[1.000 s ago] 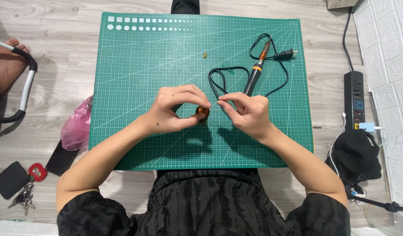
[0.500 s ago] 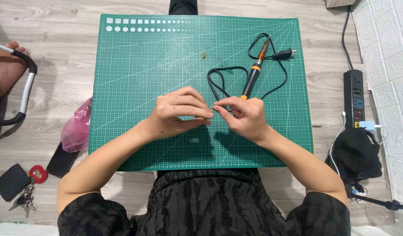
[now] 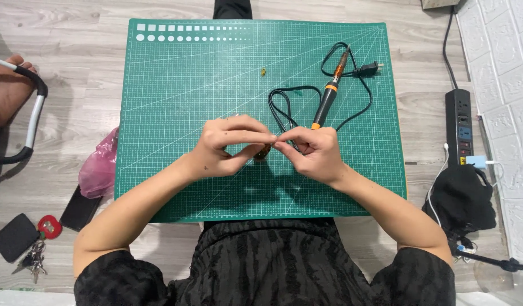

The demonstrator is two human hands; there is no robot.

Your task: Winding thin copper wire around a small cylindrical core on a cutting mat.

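**2 hands meet over a small brown piece on the cutting mat**

2 bare hands come together at the middle of the green gridded cutting mat (image 3: 176, 102), fingertips touching. The left hand (image 3: 224, 148) has its fingers curled, with forefinger and thumb pinched narrow toward the right hand (image 3: 313, 153), whose fingers are bent in the same tight pinch. Between them, just under the meeting fingertips, sits a small brown object (image 3: 264, 152); it is too small and too covered to tell its kind or which hand grips it.

Just beyond the right hand lies a black and orange soldering iron (image 3: 327, 96), tip pointing away from the person, its black cord (image 3: 284, 107) looping on the mat beside it. A tiny yellowish scrap (image 3: 263, 72) lies alone farther up the mat.

Off the mat, on the wooden floor, a pink plastic bag (image 3: 97, 167) touches the left edge, a bunch of keys with a red fob (image 3: 37, 249) lies nearer the person, and a black power strip (image 3: 460, 126) rests by the white wall.
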